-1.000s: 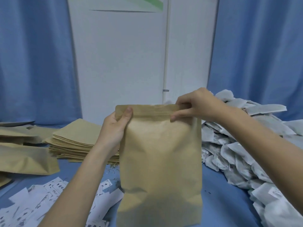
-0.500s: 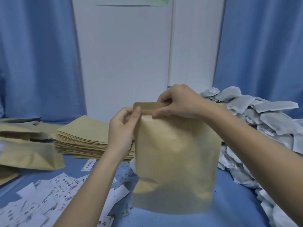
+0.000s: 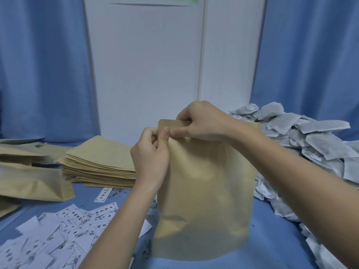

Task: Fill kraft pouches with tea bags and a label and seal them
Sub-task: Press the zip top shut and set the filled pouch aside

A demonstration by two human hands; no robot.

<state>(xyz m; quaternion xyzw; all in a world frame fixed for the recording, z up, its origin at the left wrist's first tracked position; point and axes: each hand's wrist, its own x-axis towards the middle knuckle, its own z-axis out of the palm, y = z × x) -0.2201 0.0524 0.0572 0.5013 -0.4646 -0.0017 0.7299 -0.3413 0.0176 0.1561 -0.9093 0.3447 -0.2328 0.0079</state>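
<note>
A filled kraft pouch (image 3: 206, 191) stands upright on the blue table in front of me. My left hand (image 3: 151, 154) pinches its top strip at the left corner, thumb on the front. My right hand (image 3: 202, 121) pinches the same strip just to the right of it, fingers curled over the top edge. Both thumbs almost touch. A heap of grey-white tea bags (image 3: 303, 144) lies to the right. White printed labels (image 3: 64, 232) are scattered at the lower left.
A stack of flat empty kraft pouches (image 3: 101, 164) sits behind my left hand. Filled pouches (image 3: 33, 183) lie at the far left edge. Blue curtains and a white wall panel close off the back.
My right hand has slid leftward along the pouch's top strip until it meets my left hand. The pouch now sits further right in view.
</note>
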